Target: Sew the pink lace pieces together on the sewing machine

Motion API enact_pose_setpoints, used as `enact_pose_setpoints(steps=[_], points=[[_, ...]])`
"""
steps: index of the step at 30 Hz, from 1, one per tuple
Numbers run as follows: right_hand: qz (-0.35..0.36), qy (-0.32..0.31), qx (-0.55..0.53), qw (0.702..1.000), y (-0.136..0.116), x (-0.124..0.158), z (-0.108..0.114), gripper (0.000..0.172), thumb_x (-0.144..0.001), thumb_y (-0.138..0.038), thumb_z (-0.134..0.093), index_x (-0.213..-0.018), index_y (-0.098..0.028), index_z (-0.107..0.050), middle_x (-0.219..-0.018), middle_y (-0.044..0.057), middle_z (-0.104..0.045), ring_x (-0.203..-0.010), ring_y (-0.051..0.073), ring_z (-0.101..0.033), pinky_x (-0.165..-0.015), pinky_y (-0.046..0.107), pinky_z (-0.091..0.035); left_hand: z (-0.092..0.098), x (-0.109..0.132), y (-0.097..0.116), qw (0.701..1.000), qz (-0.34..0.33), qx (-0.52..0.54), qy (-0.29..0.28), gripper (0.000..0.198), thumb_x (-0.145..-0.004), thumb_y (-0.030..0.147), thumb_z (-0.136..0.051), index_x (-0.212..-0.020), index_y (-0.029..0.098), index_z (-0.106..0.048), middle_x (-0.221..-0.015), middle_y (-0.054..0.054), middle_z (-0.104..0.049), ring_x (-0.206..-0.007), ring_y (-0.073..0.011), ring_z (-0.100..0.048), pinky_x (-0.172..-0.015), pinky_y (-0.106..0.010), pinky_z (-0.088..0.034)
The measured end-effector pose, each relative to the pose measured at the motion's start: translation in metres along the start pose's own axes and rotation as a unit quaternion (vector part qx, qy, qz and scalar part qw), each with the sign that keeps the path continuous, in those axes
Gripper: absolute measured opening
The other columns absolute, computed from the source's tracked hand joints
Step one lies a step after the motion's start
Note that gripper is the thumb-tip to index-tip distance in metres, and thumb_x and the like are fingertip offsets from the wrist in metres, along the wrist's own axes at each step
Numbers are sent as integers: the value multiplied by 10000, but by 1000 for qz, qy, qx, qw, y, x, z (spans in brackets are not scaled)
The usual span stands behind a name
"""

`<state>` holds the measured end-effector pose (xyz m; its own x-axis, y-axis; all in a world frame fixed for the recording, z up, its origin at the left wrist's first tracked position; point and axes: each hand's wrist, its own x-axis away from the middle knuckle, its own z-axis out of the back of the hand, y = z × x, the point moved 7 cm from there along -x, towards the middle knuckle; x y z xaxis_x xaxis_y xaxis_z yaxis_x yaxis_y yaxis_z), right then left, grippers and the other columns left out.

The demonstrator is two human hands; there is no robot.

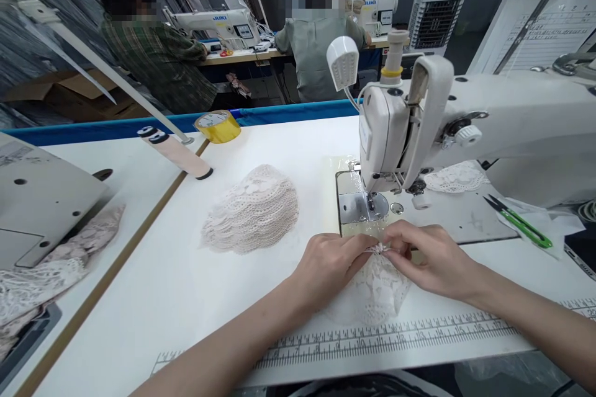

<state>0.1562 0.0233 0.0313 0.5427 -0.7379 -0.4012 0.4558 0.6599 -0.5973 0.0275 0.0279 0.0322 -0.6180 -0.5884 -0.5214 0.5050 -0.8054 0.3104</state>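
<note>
A white lace piece (379,291) hangs down over the table's front part, its top edge gathered between my two hands. My left hand (333,263) pinches that edge from the left, fingers closed. From the right, my right hand (431,260) pinches the same edge between thumb and fingers. Both hands are just in front of the sewing machine (388,130), close to its needle plate (361,206). To the left lies a fanned stack of lace pieces (254,211).
Green thread snips (524,223) lie right of the machine bed. Further left are a yellow tape roll (218,126) and a pink thread cone (181,155). A printed ruler (372,344) runs along the front edge. Two people sit at machines beyond the table.
</note>
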Motion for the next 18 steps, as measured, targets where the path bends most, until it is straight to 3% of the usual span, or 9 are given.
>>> enact_pose_setpoints(steps=[13,18], points=[[14,-5,7,1000,-1,0,0,175,-882,-132,-476,-1037,-192,-531,-679,-21,-610,-530,95,-535,-475,223,-421,6,0,4,999,-13,-14,30,106,-956,206,-454,-876,170,-513,-583,52,-609,-441,-64,-524,-482,-186,-443],[72,58,63,994,-7,1,8,186,-890,-107,-501,-1029,-206,-575,-732,-10,-670,-576,96,-593,-513,223,-477,7,0,7,999,-17,-7,39,94,-945,274,-503,-910,189,-482,-552,77,-567,-418,-60,-471,-479,-186,-419]])
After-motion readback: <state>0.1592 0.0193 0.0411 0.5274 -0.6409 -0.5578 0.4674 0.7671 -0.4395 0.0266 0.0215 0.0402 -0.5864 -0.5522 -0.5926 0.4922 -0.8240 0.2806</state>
